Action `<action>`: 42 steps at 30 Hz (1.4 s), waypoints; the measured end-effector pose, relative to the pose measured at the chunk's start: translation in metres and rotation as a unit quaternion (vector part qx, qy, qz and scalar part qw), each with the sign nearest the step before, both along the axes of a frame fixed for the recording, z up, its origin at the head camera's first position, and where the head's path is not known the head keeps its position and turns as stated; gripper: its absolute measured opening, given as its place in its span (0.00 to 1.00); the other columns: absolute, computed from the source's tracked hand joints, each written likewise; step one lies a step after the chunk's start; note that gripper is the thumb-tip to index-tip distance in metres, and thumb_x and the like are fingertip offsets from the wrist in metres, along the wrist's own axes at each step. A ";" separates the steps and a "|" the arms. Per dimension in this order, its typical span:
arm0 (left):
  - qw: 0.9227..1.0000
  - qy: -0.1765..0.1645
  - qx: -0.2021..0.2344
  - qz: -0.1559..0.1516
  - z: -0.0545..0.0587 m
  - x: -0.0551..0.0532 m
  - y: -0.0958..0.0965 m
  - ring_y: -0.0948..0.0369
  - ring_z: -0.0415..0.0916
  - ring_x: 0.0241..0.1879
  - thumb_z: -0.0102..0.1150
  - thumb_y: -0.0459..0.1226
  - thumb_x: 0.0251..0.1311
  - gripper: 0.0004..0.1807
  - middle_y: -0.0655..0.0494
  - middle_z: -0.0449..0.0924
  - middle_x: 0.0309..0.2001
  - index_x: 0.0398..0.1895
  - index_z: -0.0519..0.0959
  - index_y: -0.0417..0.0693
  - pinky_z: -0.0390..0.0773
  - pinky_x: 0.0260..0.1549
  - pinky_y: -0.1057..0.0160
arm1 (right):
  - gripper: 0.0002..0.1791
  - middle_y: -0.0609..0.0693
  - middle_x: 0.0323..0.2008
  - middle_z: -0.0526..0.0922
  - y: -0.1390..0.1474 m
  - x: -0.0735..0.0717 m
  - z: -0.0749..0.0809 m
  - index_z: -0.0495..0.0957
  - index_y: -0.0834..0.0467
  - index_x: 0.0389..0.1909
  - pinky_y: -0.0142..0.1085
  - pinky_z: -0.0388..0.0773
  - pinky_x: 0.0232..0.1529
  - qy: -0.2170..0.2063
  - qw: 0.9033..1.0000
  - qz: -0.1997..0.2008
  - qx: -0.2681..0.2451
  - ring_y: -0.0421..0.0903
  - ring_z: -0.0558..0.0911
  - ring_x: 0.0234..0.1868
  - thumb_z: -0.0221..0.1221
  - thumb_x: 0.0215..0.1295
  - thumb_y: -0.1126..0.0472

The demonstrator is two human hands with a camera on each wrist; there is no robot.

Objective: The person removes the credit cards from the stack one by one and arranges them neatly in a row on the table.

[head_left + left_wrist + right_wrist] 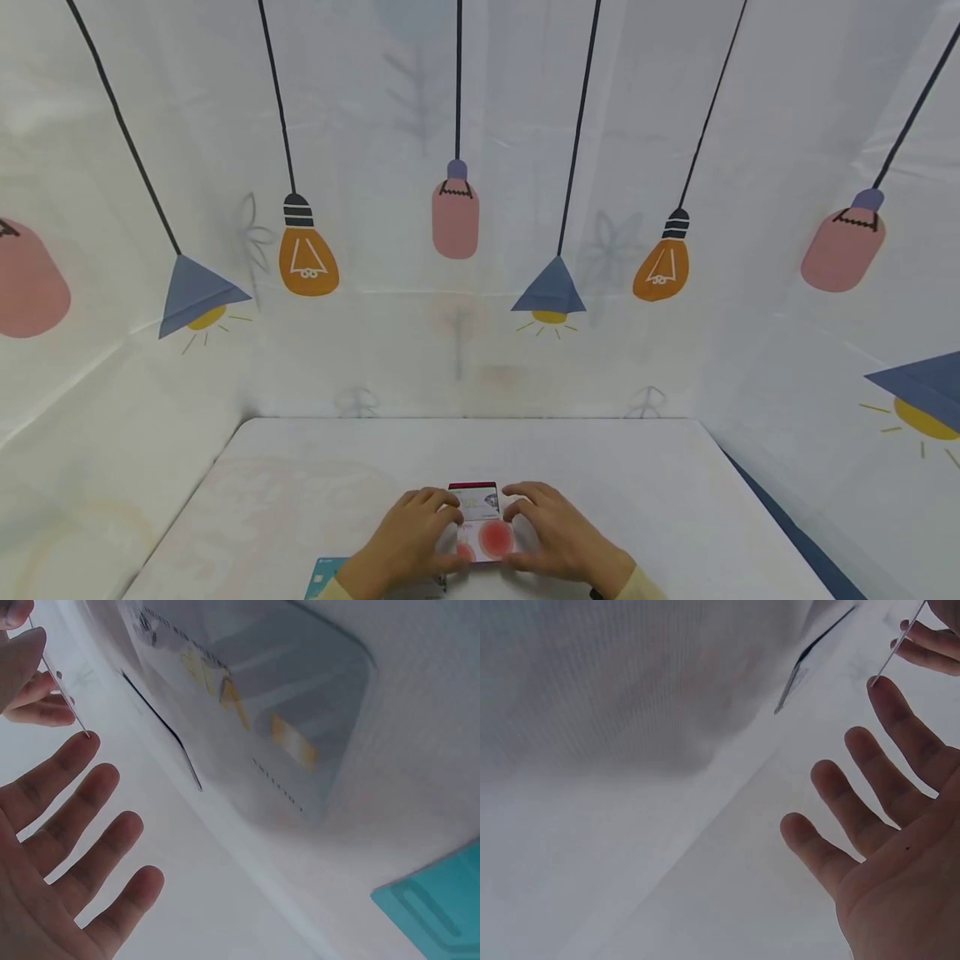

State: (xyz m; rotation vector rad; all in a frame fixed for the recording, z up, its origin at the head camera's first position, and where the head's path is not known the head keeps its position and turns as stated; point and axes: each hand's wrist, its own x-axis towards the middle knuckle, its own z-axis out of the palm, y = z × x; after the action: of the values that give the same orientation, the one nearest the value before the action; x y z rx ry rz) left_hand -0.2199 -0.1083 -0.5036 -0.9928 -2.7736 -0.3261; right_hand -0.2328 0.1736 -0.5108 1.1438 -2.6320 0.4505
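A white card with red circles (pixel 495 540) is held by its two side edges between my hands. My left hand (pixel 408 533) pinches the left edge with thumb and index finger. The opposite edge is pinched by my right hand (pixel 558 533). In both wrist views the held card shows edge-on as a thin line, and the other fingers of each hand are spread. Just beyond it lies a silvery card (pixel 476 502) with a dark and red edge behind it. A grey card with yellow marks (pixel 300 690) lies below the left hand, partly hidden in the head view.
A teal card (pixel 324 573) lies by my left wrist at the table's near side. The white table (pixel 360 454) meets a pale cloth backdrop (pixel 390 350) printed with hanging lamps at the back and sides.
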 end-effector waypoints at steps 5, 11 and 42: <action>1.000 -0.011 -0.005 -0.001 0.001 0.006 0.002 0.58 0.74 0.56 0.62 0.67 0.57 0.24 0.65 0.79 0.52 0.43 0.83 0.62 0.76 0.57 0.47 | 0.22 0.46 0.63 0.76 0.001 0.007 -0.001 0.77 0.42 0.46 0.52 0.75 0.61 -0.003 1.000 0.000 0.002 0.49 0.73 0.64 0.65 0.60 0.32; 1.000 -0.024 -0.001 -0.008 -0.002 0.012 0.003 0.58 0.74 0.55 0.60 0.69 0.57 0.26 0.65 0.79 0.51 0.43 0.83 0.62 0.77 0.56 0.46 | 0.22 0.47 0.62 0.77 0.003 0.017 -0.001 0.77 0.41 0.45 0.51 0.77 0.59 -0.010 1.000 0.007 -0.006 0.48 0.75 0.61 0.64 0.60 0.31; 0.994 -0.085 -0.076 0.002 -0.009 0.022 0.010 0.59 0.74 0.52 0.58 0.70 0.56 0.27 0.67 0.79 0.50 0.43 0.85 0.64 0.76 0.58 0.48 | 0.28 0.46 0.61 0.77 -0.002 0.032 -0.013 0.79 0.42 0.44 0.50 0.79 0.57 -0.049 0.998 -0.006 0.033 0.48 0.74 0.60 0.57 0.59 0.24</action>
State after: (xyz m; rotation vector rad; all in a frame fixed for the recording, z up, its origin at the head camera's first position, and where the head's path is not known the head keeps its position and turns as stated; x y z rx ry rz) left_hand -0.1978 -0.0982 -0.5131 -1.0385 -2.9915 -0.2108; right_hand -0.2004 0.1718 -0.5242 1.1528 -2.7552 0.4307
